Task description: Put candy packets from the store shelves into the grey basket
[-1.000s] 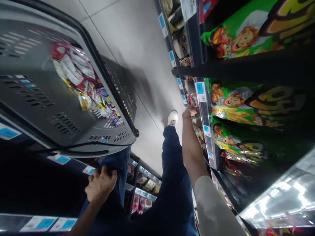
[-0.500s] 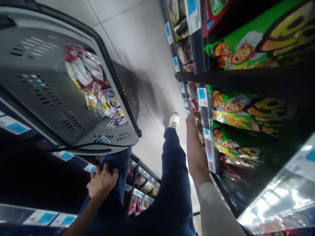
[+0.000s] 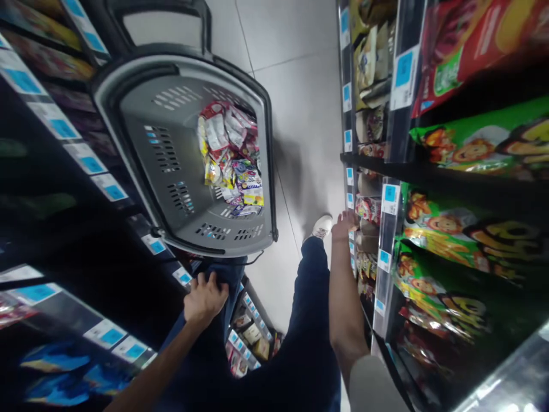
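Right hand [image 3: 345,223], fingers loosely spread, just beside red-and-white shiny snack packet [image 3: 368,209] on dark low shelf [image 3: 346,120], left hand [image 3: 206,298], fingers spread on navy trouser leg [image 3: 234,274], grey perforated plastic basket [image 3: 201,207] holding multicoloured glossy packets [image 3: 229,146].

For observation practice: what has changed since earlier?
The right hand has drawn back from the red-and-white packet toward the aisle. The view has swung, shifting the shopping basket rightward in frame. The left hand still rests on the knee; snack packets remain in the basket.
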Demonstrator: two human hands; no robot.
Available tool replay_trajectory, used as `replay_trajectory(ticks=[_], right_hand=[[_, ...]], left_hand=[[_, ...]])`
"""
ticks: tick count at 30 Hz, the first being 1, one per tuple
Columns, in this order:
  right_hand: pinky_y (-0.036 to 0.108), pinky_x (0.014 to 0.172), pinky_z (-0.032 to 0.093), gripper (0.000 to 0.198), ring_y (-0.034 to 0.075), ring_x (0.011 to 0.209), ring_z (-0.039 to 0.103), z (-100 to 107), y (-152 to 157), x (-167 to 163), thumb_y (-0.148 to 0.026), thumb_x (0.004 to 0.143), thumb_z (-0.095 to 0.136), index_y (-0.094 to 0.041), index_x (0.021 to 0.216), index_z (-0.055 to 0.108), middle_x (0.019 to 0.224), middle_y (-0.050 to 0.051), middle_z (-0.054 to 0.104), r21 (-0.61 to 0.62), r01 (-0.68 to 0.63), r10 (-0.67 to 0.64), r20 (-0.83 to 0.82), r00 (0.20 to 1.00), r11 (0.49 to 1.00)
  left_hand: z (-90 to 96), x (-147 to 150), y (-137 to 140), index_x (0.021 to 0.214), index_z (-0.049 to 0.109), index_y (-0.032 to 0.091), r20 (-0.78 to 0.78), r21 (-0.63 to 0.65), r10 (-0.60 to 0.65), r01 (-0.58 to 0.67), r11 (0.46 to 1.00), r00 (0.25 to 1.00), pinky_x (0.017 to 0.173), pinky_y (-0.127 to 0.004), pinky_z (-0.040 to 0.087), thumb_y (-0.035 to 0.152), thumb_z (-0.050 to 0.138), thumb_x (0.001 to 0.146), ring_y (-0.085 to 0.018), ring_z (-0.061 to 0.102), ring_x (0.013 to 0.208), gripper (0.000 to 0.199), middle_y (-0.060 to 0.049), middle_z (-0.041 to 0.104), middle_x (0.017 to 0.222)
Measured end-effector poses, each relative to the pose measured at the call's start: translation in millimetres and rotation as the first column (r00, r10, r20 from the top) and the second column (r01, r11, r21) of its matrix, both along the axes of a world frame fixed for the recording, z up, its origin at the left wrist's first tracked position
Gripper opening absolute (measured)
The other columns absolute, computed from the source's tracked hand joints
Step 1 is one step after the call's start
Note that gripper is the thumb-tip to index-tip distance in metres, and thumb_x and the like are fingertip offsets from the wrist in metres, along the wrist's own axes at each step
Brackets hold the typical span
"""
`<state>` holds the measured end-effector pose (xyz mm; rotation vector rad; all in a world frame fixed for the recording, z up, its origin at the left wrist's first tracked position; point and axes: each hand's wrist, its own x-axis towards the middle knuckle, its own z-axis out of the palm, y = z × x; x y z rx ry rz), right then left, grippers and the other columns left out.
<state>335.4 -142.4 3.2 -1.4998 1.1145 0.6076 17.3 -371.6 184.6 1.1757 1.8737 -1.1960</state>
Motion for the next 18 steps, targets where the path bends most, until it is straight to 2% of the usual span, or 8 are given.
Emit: replay_trajectory(ticks=[3, 4, 6, 8, 10, 13, 15, 18], right_hand=[[0.017, 0.057, 0.043, 0.018, 0.008, 0.060, 0.054, 22.7, -0.7, -40.3, -0.004, 0.082, 0.055, -0.022, 0.081, 0.053, 0.074, -0.007, 0.056, 0.001, -0.418, 0.404, 0.252, 0.879, 0.909], [0.019, 0.059, 0.044, 0.019, 0.008, 0.061, 0.054, 33.4, -0.5, -55.8, -0.004, 0.083, 0.056, -0.022, 0.081, 0.050, 0.074, -0.007, 0.055, -0.038, -0.600, 0.566, 0.384, 0.730, 0.799], [0.023, 0.065, 0.046, 0.017, 0.010, 0.067, 0.055, 58.9, -0.4, -89.7, -0.009, 0.087, 0.055, -0.023, 0.083, 0.046, 0.077, -0.005, 0.054, -0.208, -0.859, 0.735, 0.631, 0.247, 0.467], [0.026, 0.071, 0.048, 0.015, 0.012, 0.074, 0.055, 84.9, -1.7, -126.7, -0.013, 0.091, 0.054, -0.023, 0.084, 0.045, 0.083, -0.001, 0.054, -0.349, -0.913, 0.642, 0.754, -0.141, 0.210], [0.028, 0.075, 0.049, 0.015, 0.013, 0.080, 0.057, 102.8, -6.5, -164.8, -0.016, 0.093, 0.054, -0.023, 0.083, 0.047, 0.084, 0.001, 0.055, -0.380, -0.925, 0.507, 0.796, -0.330, -0.005], [0.029, 0.083, 0.051, 0.008, 0.014, 0.088, 0.060, 100.8, -23.0, -219.3, -0.018, 0.096, 0.050, -0.021, 0.089, 0.055, 0.088, 0.003, 0.061, -0.356, -0.811, 0.380, 0.747, -0.546, -0.465], [0.031, 0.096, 0.048, 0.016, 0.017, 0.104, 0.059, 79.4, -39.3, -251.4, -0.020, 0.099, 0.045, -0.019, 0.101, 0.061, 0.102, 0.007, 0.064, -0.354, -0.535, 0.242, 0.613, -0.752, -0.767], [0.039, 0.111, 0.036, 0.028, 0.025, 0.133, 0.043, 30.9, -66.7, -288.5, -0.028, 0.101, 0.045, -0.016, 0.110, 0.068, 0.142, 0.012, 0.053, -0.218, -0.015, -0.034, 0.222, -0.974, -0.976]], left_hand=[[-0.4, -1.8, 5.1, 0.107, 0.065, 0.015, 0.040, 0.013, 0.038, -0.039, 0.999, 0.998, 0.067, -0.033, 0.047, 0.036, 0.039, 0.094, -0.032, 0.056, 0.106, 0.037, -0.015, 0.058, 0.108], [-0.3, -3.5, 6.0, 0.106, 0.066, 0.015, 0.053, 0.019, 0.056, -0.057, 0.998, 0.997, 0.068, -0.033, 0.047, 0.036, 0.039, 0.093, -0.032, 0.056, 0.106, 0.036, -0.015, 0.059, 0.107], [0.2, -8.3, 5.5, 0.105, 0.067, 0.016, 0.075, 0.027, 0.097, -0.099, 0.995, 0.992, 0.069, -0.034, 0.048, 0.036, 0.040, 0.093, -0.032, 0.057, 0.107, 0.036, -0.015, 0.061, 0.107], [0.5, -14.3, 2.3, 0.105, 0.068, 0.015, 0.086, 0.028, 0.134, -0.137, 0.990, 0.987, 0.071, -0.037, 0.050, 0.036, 0.039, 0.093, -0.033, 0.056, 0.110, 0.038, -0.016, 0.062, 0.109], [0.3, -20.3, -1.6, 0.110, 0.068, 0.013, 0.088, 0.027, 0.161, -0.164, 0.986, 0.983, 0.073, -0.039, 0.051, 0.035, 0.038, 0.093, -0.034, 0.055, 0.113, 0.041, -0.017, 0.063, 0.111], [-0.1, -28.4, -4.0, 0.121, 0.064, 0.010, 0.087, 0.043, 0.186, -0.190, 0.981, 0.979, 0.074, -0.040, 0.052, 0.035, 0.039, 0.093, -0.035, 0.055, 0.114, 0.046, -0.020, 0.063, 0.115], [0.3, -33.9, -2.5, 0.124, 0.063, 0.011, 0.106, 0.060, 0.198, -0.205, 0.977, 0.975, 0.073, -0.039, 0.051, 0.034, 0.040, 0.092, -0.035, 0.056, 0.113, 0.046, -0.019, 0.062, 0.117], [3.4, -43.6, 0.9, 0.123, 0.063, 0.012, 0.155, 0.087, 0.184, -0.198, 0.976, 0.971, 0.071, -0.037, 0.050, 0.034, 0.040, 0.093, -0.034, 0.057, 0.110, 0.044, -0.018, 0.062, 0.117]])
